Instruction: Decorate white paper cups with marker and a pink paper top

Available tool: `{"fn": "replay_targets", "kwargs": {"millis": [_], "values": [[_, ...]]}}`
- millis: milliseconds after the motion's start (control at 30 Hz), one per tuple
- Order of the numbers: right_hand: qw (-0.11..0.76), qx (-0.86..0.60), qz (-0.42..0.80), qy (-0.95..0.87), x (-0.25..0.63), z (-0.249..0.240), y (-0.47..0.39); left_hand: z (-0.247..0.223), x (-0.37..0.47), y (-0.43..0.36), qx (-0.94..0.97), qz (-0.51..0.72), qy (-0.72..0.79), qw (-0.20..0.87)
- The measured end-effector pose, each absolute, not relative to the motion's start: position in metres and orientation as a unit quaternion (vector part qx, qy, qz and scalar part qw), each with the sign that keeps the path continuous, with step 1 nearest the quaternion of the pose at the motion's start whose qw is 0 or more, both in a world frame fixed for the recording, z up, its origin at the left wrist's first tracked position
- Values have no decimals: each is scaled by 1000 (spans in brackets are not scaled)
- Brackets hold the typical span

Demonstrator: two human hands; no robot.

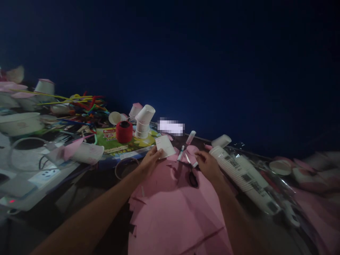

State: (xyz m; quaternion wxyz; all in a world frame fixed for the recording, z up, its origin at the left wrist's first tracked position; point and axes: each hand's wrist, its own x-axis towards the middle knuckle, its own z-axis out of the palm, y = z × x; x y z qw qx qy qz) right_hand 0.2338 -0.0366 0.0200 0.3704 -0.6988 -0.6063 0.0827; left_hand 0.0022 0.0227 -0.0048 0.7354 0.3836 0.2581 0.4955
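Over the pink paper sheets (170, 209), left hand (151, 158) pinches a white card (165, 146); right hand (208, 164), fingers curled, touches a small white tube (195, 164) near scissors (193, 178).

Dim, blue-tinted scene; upper half near black; edges blurred, wide-angle warped; centre lit softly.

A small white paper card (165, 146), roughly rectangular and tilted, is pinched at its lower left edge by the left hand (150, 160) above the pink paper sheets (170, 209); the right hand (207, 165) rests on a small pink-tipped tube (194, 163) just beside black-handled scissors (192, 176)
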Motion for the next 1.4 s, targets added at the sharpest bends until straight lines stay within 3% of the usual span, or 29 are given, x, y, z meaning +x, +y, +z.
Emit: {"fn": "replay_targets", "kwargs": {"millis": [200,833,1067,1233,1400], "values": [[346,-697,168,-605,241,37,-37,-11,2,27,392,493,252,735],[368,-702,53,-608,210,18,-23,5,-4,26,273,466,199,818],[248,-693,10,-677,210,23,-5,2,1,25,290,483,243,789],[128,-736,5,-664,202,28,13,-5,4,20,412,489,305,706],[61,-787,9,-614,196,28,30,-8,5,12,516,478,292,648]]}}
